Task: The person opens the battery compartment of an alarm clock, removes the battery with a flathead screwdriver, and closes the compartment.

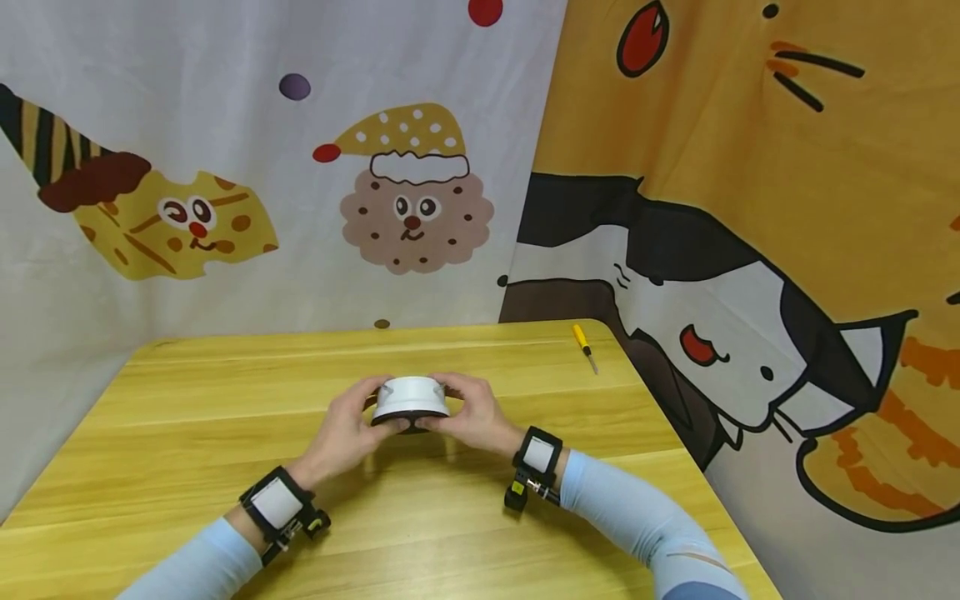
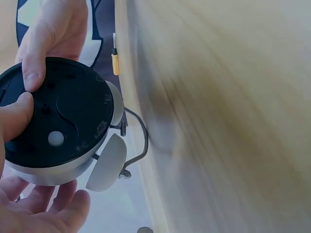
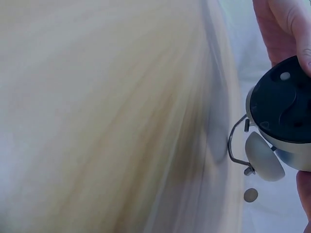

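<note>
A white twin-bell alarm clock is gripped between both hands above the wooden table. Its black back, with a pale round spot on it, shows in both wrist views. My left hand holds one side, its thumb on the black back and its fingers curled round the white case. The other side is held by my right hand, its thumb also on the back, close to the left one. Two bells and a thin metal handle stick out from the clock. The clock's face is hidden.
A screwdriver with a yellow handle lies near the table's far right corner. The wooden table reaches back to a white curtain with cartoon prints. An orange printed curtain hangs along the right side.
</note>
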{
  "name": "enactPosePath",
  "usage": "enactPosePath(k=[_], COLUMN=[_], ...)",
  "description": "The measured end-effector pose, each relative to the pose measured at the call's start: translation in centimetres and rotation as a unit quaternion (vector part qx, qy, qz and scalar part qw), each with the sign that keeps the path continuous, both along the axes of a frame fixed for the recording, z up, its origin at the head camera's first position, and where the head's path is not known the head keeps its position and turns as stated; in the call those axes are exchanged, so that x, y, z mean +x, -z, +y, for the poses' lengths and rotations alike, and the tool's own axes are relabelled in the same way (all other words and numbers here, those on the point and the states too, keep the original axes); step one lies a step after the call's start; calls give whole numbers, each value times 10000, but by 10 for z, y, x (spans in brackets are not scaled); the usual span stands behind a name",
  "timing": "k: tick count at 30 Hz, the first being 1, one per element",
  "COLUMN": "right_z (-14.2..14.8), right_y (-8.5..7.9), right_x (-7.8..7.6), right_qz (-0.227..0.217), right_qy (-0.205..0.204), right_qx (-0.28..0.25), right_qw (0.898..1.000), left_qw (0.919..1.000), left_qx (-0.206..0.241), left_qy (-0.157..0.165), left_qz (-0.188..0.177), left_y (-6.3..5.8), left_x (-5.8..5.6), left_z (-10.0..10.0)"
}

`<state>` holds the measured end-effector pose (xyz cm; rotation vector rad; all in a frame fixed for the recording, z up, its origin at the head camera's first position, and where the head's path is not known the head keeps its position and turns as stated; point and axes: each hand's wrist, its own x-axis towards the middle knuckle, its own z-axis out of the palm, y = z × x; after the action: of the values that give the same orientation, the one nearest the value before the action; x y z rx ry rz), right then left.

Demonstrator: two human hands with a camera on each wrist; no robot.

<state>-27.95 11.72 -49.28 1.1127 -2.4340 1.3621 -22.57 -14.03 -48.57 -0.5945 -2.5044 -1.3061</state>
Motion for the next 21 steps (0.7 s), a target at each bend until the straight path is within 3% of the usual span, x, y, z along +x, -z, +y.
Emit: enactPosePath(k=[8, 21], right_z=[-2, -6], right_y=[-2, -12], right_x=[-2, -4], right_qz=[-345, -945], right_qy=[52, 404], right_qx=[-228, -241], right_qw=[9991, 9944], left_qw=[9969, 9894], left_qx=[574, 956], left_qy=[77, -55], left_qz=[-524, -1089], left_y=[-5, -8], left_x=[-5, -10], left_z=[1, 1])
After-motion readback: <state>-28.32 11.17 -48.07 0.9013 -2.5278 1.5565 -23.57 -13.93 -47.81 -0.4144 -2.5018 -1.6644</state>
